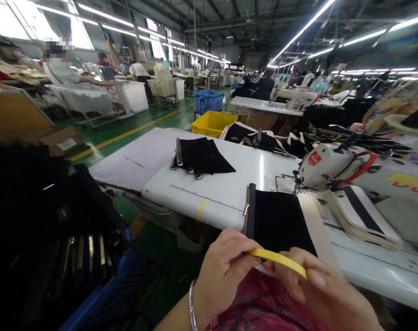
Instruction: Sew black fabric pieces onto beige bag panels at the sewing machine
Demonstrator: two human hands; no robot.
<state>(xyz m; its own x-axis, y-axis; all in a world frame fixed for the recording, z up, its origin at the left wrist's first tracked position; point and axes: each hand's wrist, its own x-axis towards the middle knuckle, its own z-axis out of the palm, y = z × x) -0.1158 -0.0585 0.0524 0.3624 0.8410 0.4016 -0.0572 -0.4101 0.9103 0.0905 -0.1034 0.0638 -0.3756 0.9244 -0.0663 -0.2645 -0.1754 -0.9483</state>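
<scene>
A narrow yellow strip (281, 259), bowed slightly upward, stretches between my two hands close to my body. My left hand (226, 266), with a silver bangle at its wrist, pinches one end between thumb and fingers. The other end is in the closed fingers of my right hand (322, 285). Just beyond them a black fabric panel (281, 216) lies on the sewing table (216, 207), with a gold zipper (246, 209) along its left edge and a pale piece under its right side. No printing can be made out on the strip.
The sewing machine (336, 168) stands at the right, beside stacked white panels with a black stripe (364, 216). Black zippered pieces (205, 156) lie farther back on the table. At lower left, a blue crate (102, 294) holds black pieces. A yellow bin (212, 123) stands behind the table.
</scene>
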